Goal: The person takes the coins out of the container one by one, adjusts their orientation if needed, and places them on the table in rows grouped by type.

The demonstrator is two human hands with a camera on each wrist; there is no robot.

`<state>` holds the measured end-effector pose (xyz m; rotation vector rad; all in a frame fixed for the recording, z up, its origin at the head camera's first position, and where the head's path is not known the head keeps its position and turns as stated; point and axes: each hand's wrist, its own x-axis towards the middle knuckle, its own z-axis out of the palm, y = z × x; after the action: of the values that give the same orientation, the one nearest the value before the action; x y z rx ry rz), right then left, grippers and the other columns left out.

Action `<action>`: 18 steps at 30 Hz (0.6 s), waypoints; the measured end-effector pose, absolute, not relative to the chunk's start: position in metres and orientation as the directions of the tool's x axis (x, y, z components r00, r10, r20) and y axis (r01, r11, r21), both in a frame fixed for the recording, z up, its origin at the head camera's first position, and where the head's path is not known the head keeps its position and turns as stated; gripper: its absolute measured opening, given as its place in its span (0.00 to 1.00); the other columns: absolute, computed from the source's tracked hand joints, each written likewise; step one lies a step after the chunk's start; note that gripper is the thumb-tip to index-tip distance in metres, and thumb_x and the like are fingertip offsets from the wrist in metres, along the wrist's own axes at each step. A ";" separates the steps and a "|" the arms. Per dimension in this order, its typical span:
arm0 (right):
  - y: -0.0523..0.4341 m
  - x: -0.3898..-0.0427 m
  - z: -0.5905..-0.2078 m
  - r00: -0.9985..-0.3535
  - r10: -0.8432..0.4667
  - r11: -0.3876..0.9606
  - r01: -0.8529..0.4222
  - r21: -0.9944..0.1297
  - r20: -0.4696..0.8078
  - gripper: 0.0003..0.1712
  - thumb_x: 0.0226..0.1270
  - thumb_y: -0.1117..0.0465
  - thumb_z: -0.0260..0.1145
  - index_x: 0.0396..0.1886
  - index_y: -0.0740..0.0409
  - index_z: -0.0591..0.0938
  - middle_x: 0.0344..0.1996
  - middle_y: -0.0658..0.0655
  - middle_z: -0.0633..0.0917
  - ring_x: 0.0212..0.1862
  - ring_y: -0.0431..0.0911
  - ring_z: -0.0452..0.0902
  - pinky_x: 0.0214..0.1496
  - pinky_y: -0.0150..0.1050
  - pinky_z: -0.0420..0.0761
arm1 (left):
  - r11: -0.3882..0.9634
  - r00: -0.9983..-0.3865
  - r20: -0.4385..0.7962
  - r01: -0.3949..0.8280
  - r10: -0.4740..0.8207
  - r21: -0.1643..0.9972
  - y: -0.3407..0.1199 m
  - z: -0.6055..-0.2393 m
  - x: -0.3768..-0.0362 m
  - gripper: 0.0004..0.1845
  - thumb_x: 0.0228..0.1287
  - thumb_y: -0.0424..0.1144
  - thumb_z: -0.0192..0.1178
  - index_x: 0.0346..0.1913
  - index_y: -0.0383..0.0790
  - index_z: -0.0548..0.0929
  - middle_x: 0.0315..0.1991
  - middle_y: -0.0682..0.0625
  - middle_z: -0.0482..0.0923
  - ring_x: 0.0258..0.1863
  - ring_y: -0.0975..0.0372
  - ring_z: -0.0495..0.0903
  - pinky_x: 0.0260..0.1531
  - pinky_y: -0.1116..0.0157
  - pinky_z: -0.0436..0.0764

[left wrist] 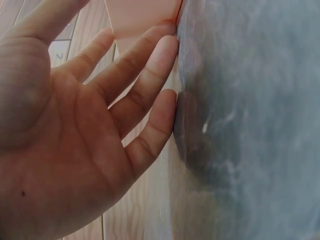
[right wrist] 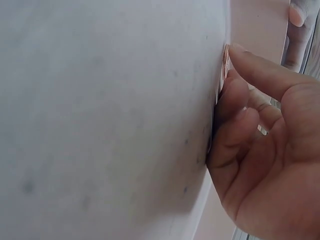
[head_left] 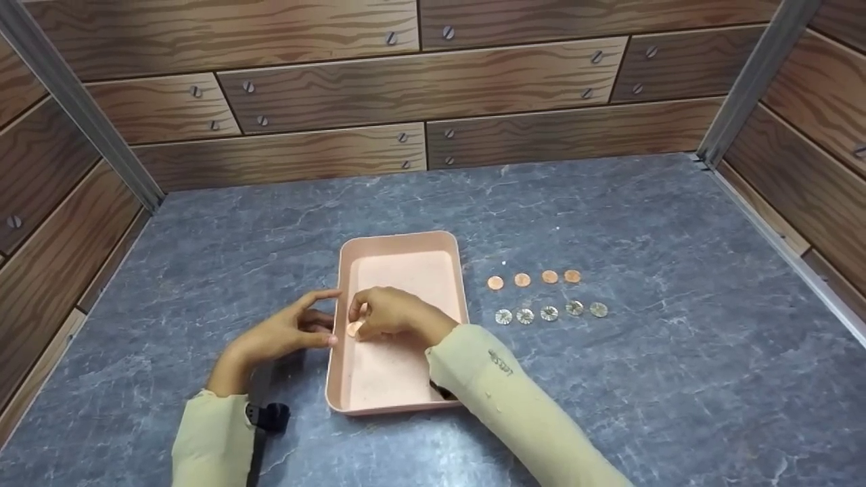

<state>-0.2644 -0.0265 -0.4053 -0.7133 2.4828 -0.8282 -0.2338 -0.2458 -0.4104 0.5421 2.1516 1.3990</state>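
Your right hand (head_left: 396, 314) pinches a copper coin (head_left: 354, 329) at its fingertips, low over the floor of the pink tray (head_left: 404, 245) near the tray's left wall. Your left hand (head_left: 287, 329) rests just outside that wall, fingers straight and relaxed, tips on the grey worktop (head_left: 643, 379). Well to the right of the grip lie four copper coins (head_left: 533, 279) above five silver coins (head_left: 549, 312); no writing can be read on any of them
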 end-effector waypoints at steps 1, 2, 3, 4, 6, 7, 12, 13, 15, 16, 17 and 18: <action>-0.027 -0.264 -0.405 -0.784 -0.579 0.701 -0.340 -0.627 -0.223 0.14 0.56 0.63 0.70 0.43 0.54 0.83 0.24 0.46 0.75 0.25 0.39 0.68 0.28 0.30 0.68 | 0.389 -0.790 -0.200 0.053 0.580 0.920 -0.246 -0.411 -0.234 0.45 0.61 0.41 0.66 0.75 0.39 0.51 0.60 0.29 0.72 0.57 0.49 0.77 0.54 0.66 0.77; -0.028 -0.264 -0.405 -0.790 -0.573 0.712 -0.347 -0.610 -0.219 0.14 0.56 0.62 0.71 0.43 0.53 0.83 0.26 0.47 0.76 0.27 0.40 0.69 0.29 0.31 0.68 | 0.391 -0.791 -0.200 0.053 0.578 0.919 -0.246 -0.411 -0.233 0.45 0.61 0.41 0.66 0.75 0.39 0.51 0.60 0.29 0.73 0.57 0.49 0.77 0.53 0.67 0.77; -0.028 -0.263 -0.405 -0.796 -0.564 0.725 -0.352 -0.593 -0.218 0.13 0.55 0.61 0.71 0.42 0.52 0.83 0.27 0.48 0.78 0.28 0.40 0.69 0.31 0.32 0.68 | 0.393 -0.792 -0.198 0.058 0.578 0.918 -0.246 -0.411 -0.233 0.45 0.61 0.41 0.66 0.75 0.39 0.51 0.60 0.29 0.73 0.57 0.49 0.77 0.53 0.67 0.77; -0.029 -0.263 -0.405 -0.801 -0.559 0.736 -0.359 -0.574 -0.215 0.13 0.55 0.60 0.71 0.42 0.51 0.83 0.30 0.48 0.79 0.30 0.41 0.70 0.32 0.33 0.68 | 0.395 -0.793 -0.199 0.057 0.575 0.917 -0.246 -0.411 -0.233 0.45 0.61 0.41 0.67 0.75 0.39 0.51 0.59 0.29 0.73 0.56 0.49 0.77 0.53 0.67 0.77; -0.030 -0.262 -0.405 -0.810 -0.547 0.755 -0.369 -0.542 -0.211 0.13 0.55 0.59 0.71 0.41 0.49 0.83 0.34 0.50 0.82 0.33 0.42 0.70 0.34 0.35 0.69 | 0.394 -0.793 -0.195 0.060 0.577 0.917 -0.246 -0.412 -0.232 0.45 0.61 0.41 0.66 0.75 0.39 0.51 0.59 0.29 0.74 0.56 0.50 0.78 0.53 0.68 0.77; -0.030 -0.261 -0.405 -0.813 -0.544 0.761 -0.373 -0.530 -0.209 0.12 0.55 0.58 0.71 0.41 0.48 0.83 0.35 0.50 0.83 0.34 0.42 0.71 0.35 0.36 0.69 | 0.392 -0.793 -0.194 0.062 0.578 0.918 -0.246 -0.412 -0.232 0.45 0.61 0.41 0.66 0.75 0.38 0.51 0.59 0.29 0.74 0.55 0.51 0.78 0.53 0.68 0.77; -0.031 -0.260 -0.405 -0.821 -0.538 0.764 -0.379 -0.522 -0.192 0.12 0.54 0.57 0.72 0.40 0.48 0.84 0.32 0.49 0.83 0.34 0.42 0.71 0.35 0.37 0.69 | 0.363 -0.783 -0.189 0.051 0.592 0.930 -0.246 -0.413 -0.233 0.44 0.62 0.39 0.66 0.74 0.37 0.51 0.59 0.27 0.73 0.55 0.52 0.78 0.52 0.70 0.77; -0.031 -0.261 -0.405 -0.821 -0.538 0.761 -0.378 -0.527 -0.189 0.12 0.54 0.58 0.72 0.40 0.48 0.84 0.31 0.48 0.82 0.34 0.42 0.71 0.35 0.37 0.69 | 0.357 -0.781 -0.187 0.049 0.596 0.933 -0.246 -0.412 -0.233 0.44 0.62 0.39 0.66 0.74 0.37 0.51 0.59 0.27 0.72 0.55 0.52 0.78 0.52 0.71 0.77; -0.032 -0.261 -0.404 -0.821 -0.541 0.753 -0.377 -0.540 -0.183 0.12 0.53 0.59 0.72 0.39 0.49 0.84 0.30 0.46 0.80 0.34 0.42 0.70 0.35 0.36 0.69 | 0.345 -0.777 -0.184 0.045 0.602 0.937 -0.247 -0.412 -0.234 0.44 0.62 0.38 0.66 0.74 0.36 0.50 0.59 0.26 0.72 0.56 0.50 0.78 0.51 0.71 0.76; -0.032 -0.261 -0.404 -0.820 -0.544 0.748 -0.376 -0.547 -0.180 0.12 0.53 0.59 0.71 0.39 0.49 0.84 0.29 0.46 0.79 0.34 0.42 0.70 0.35 0.36 0.68 | 0.344 -0.777 -0.183 0.046 0.602 0.938 -0.247 -0.412 -0.234 0.44 0.62 0.38 0.66 0.74 0.36 0.50 0.59 0.26 0.72 0.56 0.50 0.78 0.51 0.71 0.76; -0.032 -0.262 -0.404 -0.819 -0.546 0.743 -0.376 -0.555 -0.176 0.12 0.53 0.60 0.71 0.39 0.50 0.84 0.29 0.46 0.78 0.34 0.42 0.70 0.35 0.36 0.68 | 0.340 -0.776 -0.179 0.048 0.604 0.939 -0.247 -0.412 -0.234 0.45 0.62 0.38 0.66 0.74 0.36 0.50 0.59 0.26 0.72 0.56 0.50 0.78 0.51 0.71 0.76; -0.032 -0.262 -0.404 -0.818 -0.548 0.737 -0.373 -0.564 -0.174 0.12 0.53 0.61 0.71 0.39 0.51 0.84 0.28 0.45 0.78 0.33 0.42 0.70 0.34 0.35 0.68 | 0.337 -0.776 -0.177 0.049 0.605 0.940 -0.247 -0.411 -0.234 0.45 0.62 0.38 0.66 0.74 0.35 0.50 0.59 0.26 0.72 0.56 0.50 0.78 0.51 0.71 0.76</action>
<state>-0.2617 -0.0321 -0.4039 -0.7151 2.6100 -0.7449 -0.2341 -0.2471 -0.4114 0.5715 2.1005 1.4508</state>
